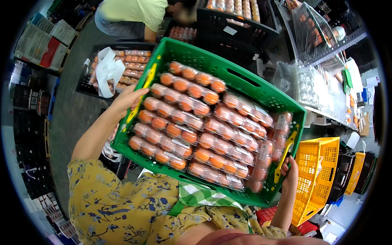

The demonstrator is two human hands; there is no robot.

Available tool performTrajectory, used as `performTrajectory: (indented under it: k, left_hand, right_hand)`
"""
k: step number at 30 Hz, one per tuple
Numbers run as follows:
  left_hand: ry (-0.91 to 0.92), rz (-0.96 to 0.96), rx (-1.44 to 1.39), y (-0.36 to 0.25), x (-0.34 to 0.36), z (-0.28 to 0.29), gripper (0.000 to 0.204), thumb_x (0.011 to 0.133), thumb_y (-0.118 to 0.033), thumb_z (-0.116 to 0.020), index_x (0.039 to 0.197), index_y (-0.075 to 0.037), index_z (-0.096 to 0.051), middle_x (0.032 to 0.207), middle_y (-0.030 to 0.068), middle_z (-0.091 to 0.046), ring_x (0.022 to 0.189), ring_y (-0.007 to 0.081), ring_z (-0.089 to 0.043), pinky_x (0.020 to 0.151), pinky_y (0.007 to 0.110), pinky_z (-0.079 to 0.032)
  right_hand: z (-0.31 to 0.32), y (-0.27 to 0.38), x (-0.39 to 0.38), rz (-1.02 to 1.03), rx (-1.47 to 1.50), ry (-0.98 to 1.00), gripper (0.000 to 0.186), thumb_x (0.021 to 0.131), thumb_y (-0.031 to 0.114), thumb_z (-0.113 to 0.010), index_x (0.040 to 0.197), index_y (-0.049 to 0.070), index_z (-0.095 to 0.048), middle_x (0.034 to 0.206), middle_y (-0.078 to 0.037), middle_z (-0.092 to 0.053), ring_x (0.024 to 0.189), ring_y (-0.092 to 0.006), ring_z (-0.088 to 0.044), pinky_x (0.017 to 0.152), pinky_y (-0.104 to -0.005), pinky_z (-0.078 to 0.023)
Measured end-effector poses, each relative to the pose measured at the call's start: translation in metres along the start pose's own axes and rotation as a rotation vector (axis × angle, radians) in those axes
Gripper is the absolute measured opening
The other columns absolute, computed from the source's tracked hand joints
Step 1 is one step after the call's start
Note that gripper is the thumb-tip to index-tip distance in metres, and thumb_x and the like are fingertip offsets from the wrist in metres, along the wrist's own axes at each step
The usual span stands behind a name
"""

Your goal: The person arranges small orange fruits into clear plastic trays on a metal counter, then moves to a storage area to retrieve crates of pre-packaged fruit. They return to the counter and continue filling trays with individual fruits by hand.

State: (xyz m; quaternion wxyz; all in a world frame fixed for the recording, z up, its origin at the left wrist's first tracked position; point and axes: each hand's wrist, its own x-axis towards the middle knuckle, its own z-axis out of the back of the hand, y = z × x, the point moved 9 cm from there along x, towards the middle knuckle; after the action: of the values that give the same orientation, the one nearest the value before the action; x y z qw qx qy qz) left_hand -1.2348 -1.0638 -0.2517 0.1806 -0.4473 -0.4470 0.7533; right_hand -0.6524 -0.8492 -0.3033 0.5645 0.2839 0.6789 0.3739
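A green plastic crate point(204, 57) is held tilted in front of my body, between my two hands. Inside lie several clear plastic packs point(175, 108) of round orange produce, set in two main columns, with a couple turned crosswise at the right end. My left hand point(130, 100) is closed on the crate's left end, at the yellow handle strip point(152, 73). On the right end, my right hand point(289, 171) has its fingers curled over the rim beside another yellow strip point(289, 147). My palms and parts of the fingers are hidden by the crate's edges.
A black crate point(87, 83) with similar packs and a white strip stands at the left. Beyond it a person point(132, 16) bends over. Large black crates point(237, 34) stand ahead. Yellow crates point(314, 175) are at my right, below a table point(326, 110) with clear packaging.
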Motion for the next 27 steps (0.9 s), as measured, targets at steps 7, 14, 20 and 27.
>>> performTrajectory:
  k: [7,14,20,27]
  left_hand:
    - [-0.267,0.023,-0.211,0.06,-0.052,0.122,0.022,0.089,-0.027,-0.059,0.08,-0.011,-0.046,0.056,-0.0057,-0.036,0.042,0.0034,-0.033,0.038,0.021,-0.026]
    - [-0.505,0.092,-0.322,0.113,-0.094,0.181,0.023,0.089,-0.027,-0.058,0.08,-0.011,-0.044,0.056,-0.0056,-0.037,0.043,0.0037,-0.034,0.04,0.021,-0.029]
    - [-0.652,0.124,-0.384,0.145,-0.112,0.201,0.022,0.09,-0.027,-0.057,0.08,-0.013,-0.044,0.058,-0.0057,-0.037,0.045,0.0037,-0.033,0.042,0.022,-0.03]
    - [-0.747,0.122,-0.486,0.174,-0.109,0.221,0.02,0.091,-0.028,-0.056,0.083,-0.012,-0.047,0.058,-0.0062,-0.038,0.043,0.0039,-0.033,0.04,0.021,-0.028]
  right_hand:
    - [-0.146,0.039,0.065,-0.007,-0.165,0.206,0.023,0.091,0.025,-0.055,0.076,0.01,-0.047,0.058,0.005,-0.039,0.046,-0.0046,-0.033,0.041,-0.0193,-0.025]
    - [-0.276,0.053,0.104,0.008,-0.337,0.349,0.021,0.088,0.023,-0.058,0.076,0.011,-0.046,0.059,0.008,-0.035,0.048,-0.0026,-0.03,0.043,-0.0196,-0.024]
    - [-0.351,0.061,0.127,0.066,-0.436,0.464,0.019,0.088,0.022,-0.058,0.079,0.009,-0.049,0.059,0.007,-0.036,0.049,-0.0033,-0.031,0.044,-0.0213,-0.024]
    - [-0.419,0.068,0.15,0.119,-0.542,0.522,0.02,0.084,0.023,-0.061,0.079,0.007,-0.052,0.058,0.006,-0.038,0.048,-0.0043,-0.033,0.044,-0.023,-0.024]
